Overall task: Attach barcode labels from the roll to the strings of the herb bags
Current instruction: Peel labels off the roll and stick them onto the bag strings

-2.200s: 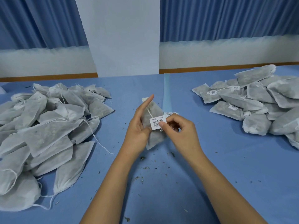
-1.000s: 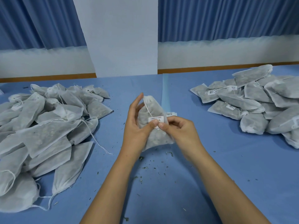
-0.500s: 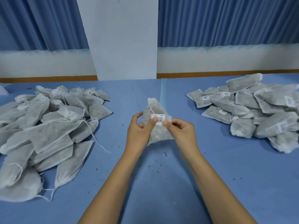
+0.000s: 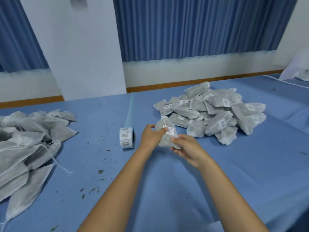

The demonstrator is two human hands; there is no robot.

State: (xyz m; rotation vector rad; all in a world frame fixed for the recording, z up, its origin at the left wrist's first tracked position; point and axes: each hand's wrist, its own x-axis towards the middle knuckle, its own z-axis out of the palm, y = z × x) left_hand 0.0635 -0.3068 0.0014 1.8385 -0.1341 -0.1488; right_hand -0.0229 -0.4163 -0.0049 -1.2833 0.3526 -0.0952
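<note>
blue cloth-covered table (image 4: pixel 250 164), blue pleated curtains (image 4: pixel 192 27) and a white pillar (image 4: pixel 75 47) behind. at centre, a small grey-white mesh herb bag (image 4: pixel 164 141) is held just above the cloth by both hands. the left hand (image 4: pixel 150 137) is curled round its left side, thumb tip pressed at the edge of a white barcode label (image 4: pixel 169 130). the right hand (image 4: pixel 188 148) pinches the lower right corner, thumb on front, fingers underneath. the label appears fixed on the thin white string (image 4: pixel 163 121) near the bag's neck, so sticking is judged done or nearly done for this bag. just left, a white roll of barcode labels (image 4: pixel 126 138) stands on the cloth. to the right lies a heap of labelled grey bags (image 4: pixel 217 114); far left, a heap of unlabelled white bags (image 4: pixel 25 139). dry green herb crumbs (image 4: pixel 100 171) are scattered about. next, judged: the bag is to be placed on the right heap, a fresh one taken from the left, and a label peeled from the roll.
</note>
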